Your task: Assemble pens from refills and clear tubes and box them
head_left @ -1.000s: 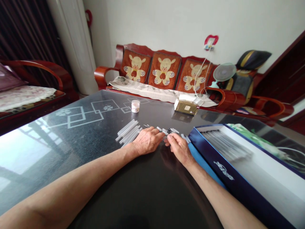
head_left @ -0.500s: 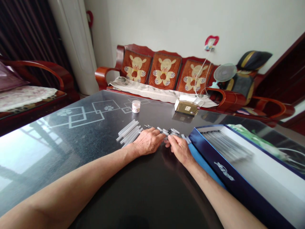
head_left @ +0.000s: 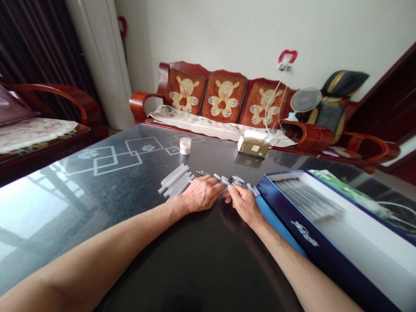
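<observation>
My left hand [head_left: 203, 193] is closed, its fingers curled down close to the black tabletop. Facing it, my right hand [head_left: 243, 203] pinches with thumb and forefinger; the fingertips of the two hands nearly meet. Whatever they grip is hidden by the fingers. Translucent white pen barrels [head_left: 175, 180] lie in a bundle left of my left hand. Thin dark-tipped pen refills [head_left: 202, 173] poke out just beyond it. Behind my fingertips is a loose group of grey-white pen caps [head_left: 238, 179], and a few more caps [head_left: 253, 189] lie beside the box.
A long dark blue box [head_left: 303, 232] holds a row of pens [head_left: 312, 199] at its far end. A blue sheet [head_left: 276, 223] lies along its near side. Further back stand a small white tub [head_left: 185, 146] and a gold tissue box [head_left: 253, 147]. Green-white packaging [head_left: 351, 190] is behind the box.
Both hands keep almost the same place and grip. My right hand has shifted very slightly left; the view itself has moved a little.
</observation>
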Demonstrator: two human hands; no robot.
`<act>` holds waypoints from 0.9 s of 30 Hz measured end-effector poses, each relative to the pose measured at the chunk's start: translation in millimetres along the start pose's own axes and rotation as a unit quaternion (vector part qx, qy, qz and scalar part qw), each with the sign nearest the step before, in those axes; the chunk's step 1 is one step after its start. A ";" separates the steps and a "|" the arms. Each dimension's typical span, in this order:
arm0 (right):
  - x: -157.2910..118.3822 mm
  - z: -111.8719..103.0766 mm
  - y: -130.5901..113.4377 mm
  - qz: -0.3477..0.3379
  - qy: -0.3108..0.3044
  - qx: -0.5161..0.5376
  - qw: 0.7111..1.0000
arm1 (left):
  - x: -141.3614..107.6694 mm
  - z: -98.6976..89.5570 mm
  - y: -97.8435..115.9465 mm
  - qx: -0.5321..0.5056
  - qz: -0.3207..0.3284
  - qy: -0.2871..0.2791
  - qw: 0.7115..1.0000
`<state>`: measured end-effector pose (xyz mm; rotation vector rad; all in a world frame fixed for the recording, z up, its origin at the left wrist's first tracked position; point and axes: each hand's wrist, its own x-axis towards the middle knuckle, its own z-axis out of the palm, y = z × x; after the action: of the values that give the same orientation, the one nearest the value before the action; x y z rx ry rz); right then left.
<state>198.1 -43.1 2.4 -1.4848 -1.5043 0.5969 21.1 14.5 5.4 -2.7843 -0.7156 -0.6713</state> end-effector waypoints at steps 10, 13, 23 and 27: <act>0.3 1.2 2.4 0.004 0.021 0.018 1.000 | 3.3 -8.6 1.4 -0.022 -0.014 0.121 0.992; 0.5 1.3 4.3 0.014 0.042 0.036 0.998 | 5.3 -6.4 5.3 -0.145 -0.131 0.105 0.975; -18.7 19.4 -17.7 -0.121 -0.013 -0.078 0.990 | 18.1 -1.6 6.4 -0.707 -0.343 0.113 0.607; -19.6 22.3 -17.9 -0.187 -0.034 -0.107 0.976 | 20.0 -6.1 8.0 -0.761 -0.344 0.106 0.540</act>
<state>167.3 -59.0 1.9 -1.2962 -1.8914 0.2679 38.4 14.0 19.7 -3.1984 -1.8389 -2.9699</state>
